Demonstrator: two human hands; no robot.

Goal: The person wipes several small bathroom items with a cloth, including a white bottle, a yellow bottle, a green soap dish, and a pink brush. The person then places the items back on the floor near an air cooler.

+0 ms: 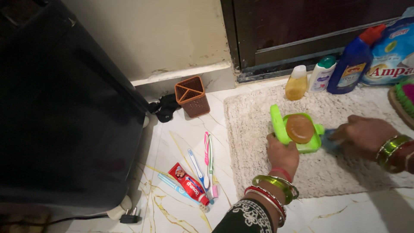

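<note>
Two hands on the green soap dish [307, 144], centre-right of frame on the beige mat [258, 125]: my left hand [282, 153] grasps its edge, my right hand [364, 133] pinches a blue cloth [331, 140] beside it; brown soap [299, 128] inside.

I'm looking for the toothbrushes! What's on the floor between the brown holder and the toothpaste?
In the head view, two toothbrushes lie on the marble floor between the brown holder and the red toothpaste tube, a blue one beside them.
</note>
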